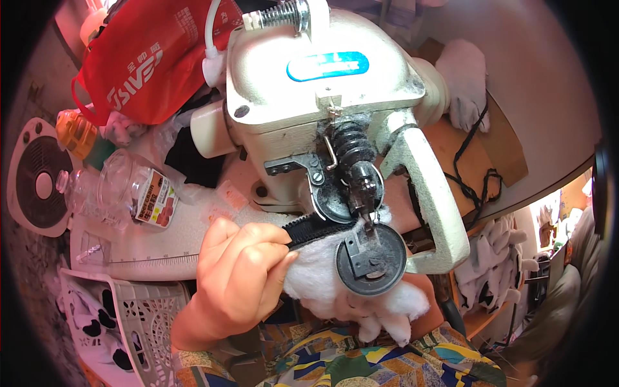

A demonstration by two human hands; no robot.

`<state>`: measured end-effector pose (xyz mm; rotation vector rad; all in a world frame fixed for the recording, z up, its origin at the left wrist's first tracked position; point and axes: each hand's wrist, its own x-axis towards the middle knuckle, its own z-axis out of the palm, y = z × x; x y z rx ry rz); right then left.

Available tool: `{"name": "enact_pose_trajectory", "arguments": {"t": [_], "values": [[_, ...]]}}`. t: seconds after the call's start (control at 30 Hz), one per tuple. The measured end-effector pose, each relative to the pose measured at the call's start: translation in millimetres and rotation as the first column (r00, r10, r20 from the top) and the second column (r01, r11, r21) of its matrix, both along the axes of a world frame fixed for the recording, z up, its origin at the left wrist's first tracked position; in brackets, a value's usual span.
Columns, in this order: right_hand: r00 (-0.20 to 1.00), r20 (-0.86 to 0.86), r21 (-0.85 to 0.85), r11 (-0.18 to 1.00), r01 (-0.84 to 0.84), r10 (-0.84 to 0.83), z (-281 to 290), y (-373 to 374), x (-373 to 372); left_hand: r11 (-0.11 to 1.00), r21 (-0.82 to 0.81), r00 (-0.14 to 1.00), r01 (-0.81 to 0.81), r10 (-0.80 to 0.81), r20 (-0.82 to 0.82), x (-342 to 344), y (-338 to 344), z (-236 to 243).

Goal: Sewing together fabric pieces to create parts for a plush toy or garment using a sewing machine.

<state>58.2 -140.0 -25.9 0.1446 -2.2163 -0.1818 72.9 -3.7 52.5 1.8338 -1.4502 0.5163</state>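
Note:
A cream sewing machine [322,84] with a black upright disc [371,274] at its stitching point fills the middle. My left hand [238,277] is closed at the lower left of that point, fingertips pinching a black toothed strip, likely zipper tape [309,229]. The strip lies along the upper edge of a white plush piece [309,271] and runs between the discs. The plush hangs below the machine, with soft finger-like lobes at its lower right. My right forearm [429,300] shows behind the plush and disc; its hand is hidden.
A red bag [129,45], clear plastic jar [119,187] and small fan [42,187] sit left. A white crate [148,322] holds black-and-white plush pieces. A plush piece [461,77] and black cord [461,155] lie right. More plush [490,264] is heaped at lower right.

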Motion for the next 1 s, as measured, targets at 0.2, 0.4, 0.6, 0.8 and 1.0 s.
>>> {"name": "enact_pose_trajectory", "arguments": {"t": [0.2,0.4,0.6,0.8,1.0], "values": [[-0.048,-0.511,-0.554,0.286,0.782,-0.858,32,-12,-31,0.993,-0.116,0.98,0.029,-0.005,0.198,6,-7,-7],[-0.883,-0.069,-0.998,0.033,0.061,-0.465,19,-67,-121,0.989,-0.148,0.954,0.024,0.022,0.299,-3,-20,-10],[-0.867,-0.1,-0.962,0.269,-0.041,-0.488,26,-54,-137,0.988,-0.149,0.993,-0.041,0.057,0.107,-10,-22,-9],[-0.829,-0.053,-0.958,0.262,-0.114,-0.557,10,-47,-131,0.998,-0.035,0.893,0.053,-0.064,-0.445,-11,-5,0],[-0.807,-0.133,-0.944,0.321,-0.073,-0.575,6,-44,-129,0.991,-0.137,0.889,-0.01,-0.054,-0.455,-10,2,-21]]}}
